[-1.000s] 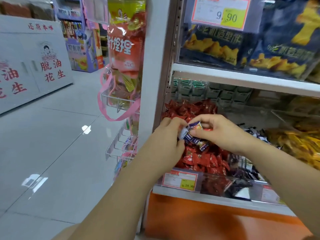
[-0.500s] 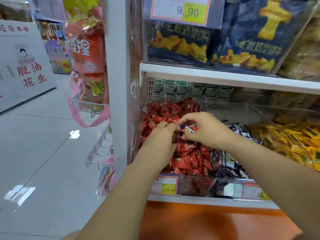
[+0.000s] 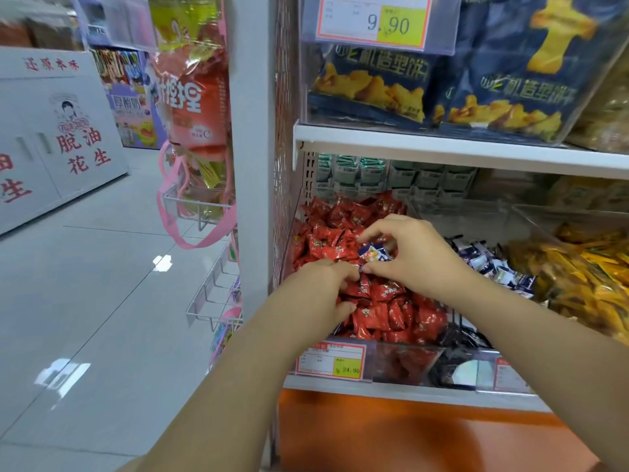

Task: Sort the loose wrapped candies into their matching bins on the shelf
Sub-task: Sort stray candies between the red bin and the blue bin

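The left hand (image 3: 323,287) lies furthest left, knuckles up, its fingers curled down into the pile of red candies (image 3: 343,219) that spreads beneath both hands; whether it grips anything there I cannot tell, since the fingertips are buried. Just right of it, a little beyond its fingertips, sits the blue-wrapped candy (image 3: 374,252), a stray above the red pile; the right hand (image 3: 422,257) pinches it between forefinger above and thumb below, the thumb tip almost touching the left hand's fingers; the candy's long axis runs roughly crosswise, left to right, slightly tilted.

The relation that matters, as I judge it: the matching heap of dark blue-and-white candies (image 3: 490,264) lies to the right of the right hand, just past its wrist, in the neighbouring bin; so the right hand is plainly the nearer, and a short sideways carry to the right should serve; further right again come the yellow candies (image 3: 585,277), which are not the goal.

Against a second ago: the two hands then met higher above the pile, with a cluster of several blue wrappers hanging between them; now only one shows plainly, held by the right hand alone, and the left hand has sunk lower, into the red candies.
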Motion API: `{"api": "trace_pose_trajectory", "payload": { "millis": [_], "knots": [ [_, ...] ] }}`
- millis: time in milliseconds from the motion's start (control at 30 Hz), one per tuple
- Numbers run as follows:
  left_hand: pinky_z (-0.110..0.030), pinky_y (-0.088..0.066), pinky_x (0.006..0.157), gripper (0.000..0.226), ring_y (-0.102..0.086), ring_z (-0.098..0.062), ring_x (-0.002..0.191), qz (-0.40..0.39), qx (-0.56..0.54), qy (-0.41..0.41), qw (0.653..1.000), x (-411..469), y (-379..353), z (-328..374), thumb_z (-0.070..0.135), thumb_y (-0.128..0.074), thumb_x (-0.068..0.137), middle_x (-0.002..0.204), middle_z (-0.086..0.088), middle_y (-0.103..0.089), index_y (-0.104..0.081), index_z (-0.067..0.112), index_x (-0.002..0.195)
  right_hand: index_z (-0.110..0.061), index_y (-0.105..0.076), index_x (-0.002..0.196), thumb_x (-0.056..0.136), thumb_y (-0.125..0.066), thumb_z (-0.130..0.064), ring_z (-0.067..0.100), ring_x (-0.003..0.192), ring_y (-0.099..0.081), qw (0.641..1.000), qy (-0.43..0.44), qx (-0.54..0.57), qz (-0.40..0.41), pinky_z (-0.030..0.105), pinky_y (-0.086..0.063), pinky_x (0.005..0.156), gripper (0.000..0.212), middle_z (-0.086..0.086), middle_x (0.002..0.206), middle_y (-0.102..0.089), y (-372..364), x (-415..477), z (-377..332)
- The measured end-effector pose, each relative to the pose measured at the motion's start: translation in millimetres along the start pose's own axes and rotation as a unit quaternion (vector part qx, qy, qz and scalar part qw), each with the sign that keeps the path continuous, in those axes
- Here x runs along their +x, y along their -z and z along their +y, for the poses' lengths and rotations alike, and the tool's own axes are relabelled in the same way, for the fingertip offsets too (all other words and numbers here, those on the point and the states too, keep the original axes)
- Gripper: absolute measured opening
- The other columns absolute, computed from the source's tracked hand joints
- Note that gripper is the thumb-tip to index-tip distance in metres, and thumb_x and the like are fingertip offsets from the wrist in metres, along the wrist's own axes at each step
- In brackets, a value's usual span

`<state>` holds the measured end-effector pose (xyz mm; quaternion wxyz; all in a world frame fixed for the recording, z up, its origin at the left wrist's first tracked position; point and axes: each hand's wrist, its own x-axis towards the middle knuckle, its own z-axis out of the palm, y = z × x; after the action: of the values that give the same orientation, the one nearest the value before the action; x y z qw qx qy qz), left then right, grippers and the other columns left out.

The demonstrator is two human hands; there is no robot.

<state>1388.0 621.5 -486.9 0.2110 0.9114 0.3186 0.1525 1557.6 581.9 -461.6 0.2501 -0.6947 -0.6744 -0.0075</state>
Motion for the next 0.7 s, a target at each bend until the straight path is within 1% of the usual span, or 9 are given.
{"api": "trace_pose_trajectory", "payload": {
  "millis": [67,133,233,267,333,400,500,600,700],
  "knots": [
    [-0.024,-0.045,0.087,0.037,-0.051,-0.009,0.09,-0.006,0.005,-0.005,1.0,-0.6,1.6,-0.9,0.021,-0.063,0.089,0.114,0.002,-0.058,-0.056,0.022,0.125,-0.024,-0.068,0.103,0.074,-0.079,-0.022,0.001,0.081,-0.046,1.0,0.019,-0.01,-0.017,0.016,-0.033,0.074,0.031,-0.01,0.096,-0.055,0.0,1.3,-2.7],
    [-0.021,-0.043,0.079,0.031,-0.047,-0.007,0.082,-0.012,0.006,-0.004,1.0,-1.1,2.6,-2.0,0.021,-0.064,0.089,0.107,0.004,-0.06,-0.059,0.021,0.12,-0.024,-0.067,0.107,0.075,-0.078,-0.024,0.005,0.088,-0.048,0.997,0.03,-0.041,-0.061,0.018,-0.034,0.077,0.033,-0.011,0.096,-0.055,-5.0,2.9,-4.2],
    [-0.011,-0.039,0.066,0.024,-0.048,-0.003,0.073,-0.03,-0.01,-0.002,0.999,-2.9,2.2,-2.8,0.018,-0.061,0.09,0.097,0.006,-0.063,-0.062,0.019,0.115,-0.026,-0.064,0.115,0.079,-0.075,-0.024,0.011,0.11,-0.053,0.992,0.017,-0.065,-0.11,0.03,-0.042,0.095,0.038,-0.007,0.114,-0.062,-15.6,4.6,-2.9],
    [-0.006,-0.037,0.061,0.023,-0.049,0.0,0.069,-0.041,-0.017,-0.004,0.999,-4.3,1.9,-3.1,0.015,-0.059,0.091,0.093,0.007,-0.064,-0.063,0.018,0.113,-0.026,-0.064,0.116,0.079,-0.073,-0.024,0.013,0.114,-0.053,0.99,0.018,-0.071,-0.117,0.034,-0.042,0.098,0.038,-0.006,0.119,-0.062,-17.8,5.2,-2.9],
    [-0.001,-0.036,0.058,0.021,-0.05,0.003,0.065,-0.061,-0.03,-0.004,0.998,-7.5,2.2,-3.6,0.014,-0.056,0.091,0.089,0.007,-0.064,-0.064,0.017,0.11,-0.027,-0.064,0.117,0.081,-0.072,-0.025,0.015,0.115,-0.053,0.988,0.023,-0.086,-0.126,0.037,-0.041,0.1,0.037,-0.005,0.121,-0.062,-20.3,7.0,-3.3],
    [-0.001,-0.038,0.059,0.02,-0.052,0.003,0.067,-0.084,-0.055,0.0,0.995,-10.9,4.8,-4.7,0.017,-0.059,0.091,0.092,0.008,-0.065,-0.064,0.018,0.11,-0.028,-0.064,0.116,0.082,-0.07,-0.026,0.015,0.115,-0.054,0.988,0.025,-0.093,-0.124,0.038,-0.04,0.1,0.034,-0.006,0.121,-0.062,-21.0,8.8,-3.7],
    [-0.006,-0.042,0.07,0.03,-0.057,-0.001,0.083,-0.123,-0.072,0.004,0.99,-16.9,11.1,-6.6,0.019,-0.067,0.087,0.099,0.009,-0.062,-0.061,0.023,0.116,-0.03,-0.064,0.113,0.083,-0.069,-0.028,0.015,0.113,-0.056,0.989,0.025,-0.097,-0.112,0.039,-0.038,0.102,0.03,-0.008,0.118,-0.064,-22.2,9.5,-4.5],
    [-0.016,-0.046,0.083,0.039,-0.06,-0.005,0.097,-0.13,-0.078,0.008,0.988,-21.7,14.8,-8.9,0.006,-0.065,0.085,0.104,0.01,-0.061,-0.06,0.025,0.118,-0.029,-0.065,0.112,0.083,-0.068,-0.027,0.014,0.111,-0.056,0.99,0.028,-0.094,-0.097,0.04,-0.037,0.102,0.029,-0.009,0.116,-0.065,-23.1,7.2,-5.4],
    [-0.015,-0.048,0.081,0.043,-0.061,-0.005,0.097,-0.103,-0.095,0.011,0.99,-23.7,17.0,-10.7,-0.003,-0.057,0.085,0.102,0.011,-0.06,-0.062,0.026,0.116,-0.027,-0.065,0.115,0.084,-0.066,-0.026,0.014,0.112,-0.057,0.993,0.037,-0.083,-0.07,0.041,-0.037,0.103,0.031,-0.008,0.118,-0.064,-22.6,4.0,-6.8]
  ]
}}
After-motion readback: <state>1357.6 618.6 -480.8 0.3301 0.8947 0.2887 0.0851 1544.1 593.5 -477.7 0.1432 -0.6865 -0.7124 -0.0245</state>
